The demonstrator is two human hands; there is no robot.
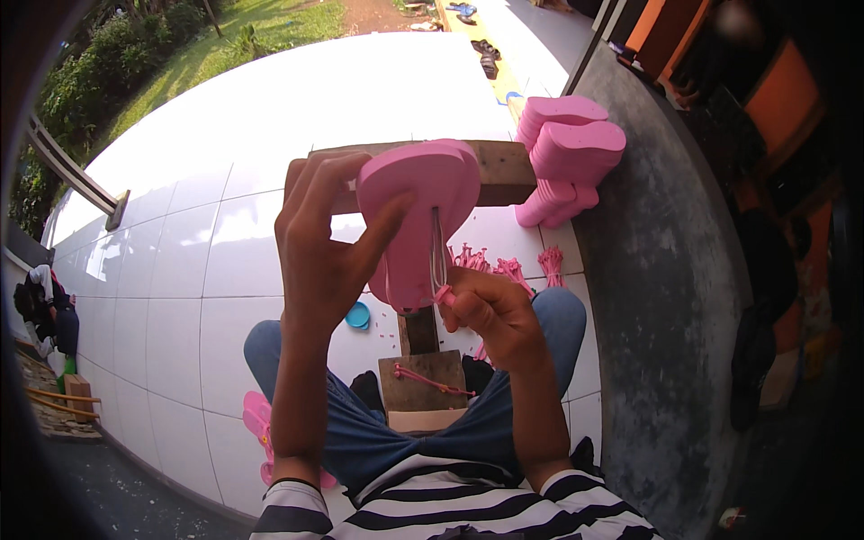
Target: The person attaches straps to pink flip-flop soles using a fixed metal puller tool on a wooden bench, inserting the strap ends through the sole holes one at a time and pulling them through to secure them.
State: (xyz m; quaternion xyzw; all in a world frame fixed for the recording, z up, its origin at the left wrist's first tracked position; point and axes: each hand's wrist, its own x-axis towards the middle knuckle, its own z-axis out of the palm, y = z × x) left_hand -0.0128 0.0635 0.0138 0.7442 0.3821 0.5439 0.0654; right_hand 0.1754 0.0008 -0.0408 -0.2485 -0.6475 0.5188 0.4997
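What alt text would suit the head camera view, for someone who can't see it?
A person's left hand holds up pink sandal soles, seemingly two, while the right hand pinches a small pink piece beside a thin metal tool. Around a wooden stand on white tiles are pink strap bundles, a blue dish and stacks of pink soles.

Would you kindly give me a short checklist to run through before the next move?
1. Left hand gripping the pink sole: ok, thumb across its near face.
2. Right hand holding the pink strap piece: ok.
3. Metal tool meeting the sole: ok.
4. Tool fully through the sole: cannot tell, far side hidden.
5. Spare straps in view: ok, bunched on the tiles.
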